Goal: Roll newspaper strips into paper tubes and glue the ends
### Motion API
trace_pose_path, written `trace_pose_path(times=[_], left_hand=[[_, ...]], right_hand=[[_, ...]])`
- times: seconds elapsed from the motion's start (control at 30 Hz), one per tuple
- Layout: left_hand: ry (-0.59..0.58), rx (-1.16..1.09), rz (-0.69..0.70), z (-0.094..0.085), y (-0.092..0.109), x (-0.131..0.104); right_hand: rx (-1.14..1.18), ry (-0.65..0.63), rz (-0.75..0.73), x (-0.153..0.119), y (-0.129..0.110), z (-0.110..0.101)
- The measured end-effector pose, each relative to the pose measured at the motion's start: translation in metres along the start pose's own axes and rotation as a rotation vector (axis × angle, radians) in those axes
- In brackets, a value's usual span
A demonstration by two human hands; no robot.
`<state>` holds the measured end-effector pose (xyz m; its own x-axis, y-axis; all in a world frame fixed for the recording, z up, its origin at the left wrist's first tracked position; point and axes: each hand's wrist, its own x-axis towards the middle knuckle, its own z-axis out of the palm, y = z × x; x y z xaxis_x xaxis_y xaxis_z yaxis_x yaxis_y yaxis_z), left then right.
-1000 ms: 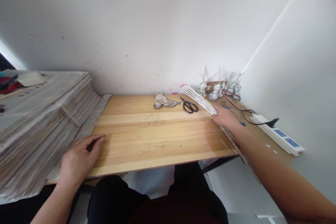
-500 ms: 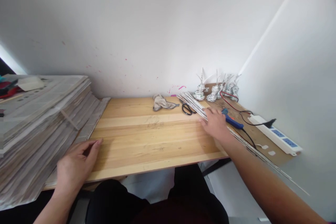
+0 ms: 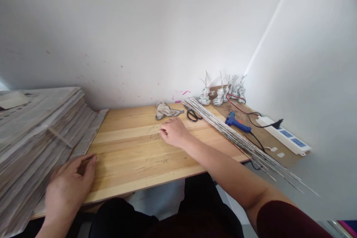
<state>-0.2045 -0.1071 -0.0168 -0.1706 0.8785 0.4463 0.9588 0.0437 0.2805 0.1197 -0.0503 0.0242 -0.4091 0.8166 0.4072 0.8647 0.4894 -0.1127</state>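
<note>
My left hand (image 3: pixel 68 184) is at the left front of the wooden board (image 3: pixel 131 163), beside the stacked newspapers. Its fingers curl, and the tips of thumb and forefinger come together with nothing visible between them. Over the middle of the board, my right hand (image 3: pixel 175 132) has loosely closed fingers; I see nothing in it. It is just in front of a crumpled cloth (image 3: pixel 166 110). A bundle of thin rolled-paper sticks (image 3: pixel 223 128) lies slantwise at the right, past the board's front edge. Black-handled scissors (image 3: pixel 193 115) lie partly beside the bundle's far end.
A tall newspaper stack (image 3: pixel 55 119) stands left. At right are a blue glue gun (image 3: pixel 237 123) with a cord and a white power strip (image 3: pixel 284 135). Several small woven paper figures (image 3: pixel 204 96) stand at the back right, against the wall (image 3: pixel 145 33).
My right hand has let go of the paper sticks and moved left over the board. The sticks now lie loose. The view has shifted slightly right; my left hand stays near the newspapers.
</note>
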Motion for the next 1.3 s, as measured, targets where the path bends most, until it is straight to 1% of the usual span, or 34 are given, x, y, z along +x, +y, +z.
trace_pose_path(times=[0.1, 0.17, 0.23, 0.37, 0.47, 0.53, 0.6, 0.67, 0.77, 0.8, 0.87, 0.97, 1.13, 1.2, 1.3], left_hand=[[-0.018, 0.035, -0.034, 0.001, 0.001, 0.001], [-0.047, 0.047, -0.053, 0.003, -0.001, 0.002], [-0.065, 0.044, -0.053, 0.006, -0.002, 0.004], [-0.050, 0.046, -0.026, 0.009, -0.004, 0.004], [-0.064, 0.072, -0.030, 0.010, -0.004, 0.005], [-0.068, 0.078, -0.023, 0.010, -0.005, 0.005], [-0.083, 0.071, -0.005, 0.009, -0.005, 0.006], [-0.101, 0.065, 0.005, 0.008, -0.006, 0.006], [-0.111, 0.070, 0.003, 0.008, -0.006, 0.007], [-0.106, 0.070, 0.008, 0.008, -0.006, 0.007], [-0.089, 0.071, 0.021, 0.008, -0.006, 0.007], [-0.071, 0.089, 0.030, 0.009, -0.006, 0.006], [-0.068, 0.080, 0.050, 0.008, -0.007, 0.004], [-0.064, 0.070, 0.050, 0.008, -0.007, 0.003], [-0.046, 0.056, 0.058, 0.009, -0.007, 0.003]], right_hand=[[0.020, 0.036, -0.029, 0.006, 0.002, 0.007], [0.023, 0.042, 0.010, 0.003, 0.011, 0.010], [0.025, 0.036, 0.079, -0.002, 0.025, 0.011], [0.035, 0.062, 0.257, -0.005, 0.051, 0.007], [0.011, 0.098, 0.372, -0.005, 0.066, -0.004], [-0.070, 0.097, 0.513, -0.011, 0.076, -0.016], [-0.169, 0.046, 0.689, -0.021, 0.091, -0.029], [-0.257, -0.013, 0.793, -0.036, 0.108, -0.040], [-0.299, -0.203, 0.905, -0.057, 0.131, -0.050], [-0.304, -0.254, 0.926, -0.062, 0.137, -0.052], [-0.335, -0.296, 0.937, -0.068, 0.142, -0.052], [-0.360, -0.292, 0.928, -0.066, 0.142, -0.049], [-0.267, -0.304, 0.954, -0.061, 0.143, -0.045], [-0.224, -0.307, 0.943, -0.063, 0.148, -0.048], [-0.176, -0.317, 0.908, -0.066, 0.155, -0.060]])
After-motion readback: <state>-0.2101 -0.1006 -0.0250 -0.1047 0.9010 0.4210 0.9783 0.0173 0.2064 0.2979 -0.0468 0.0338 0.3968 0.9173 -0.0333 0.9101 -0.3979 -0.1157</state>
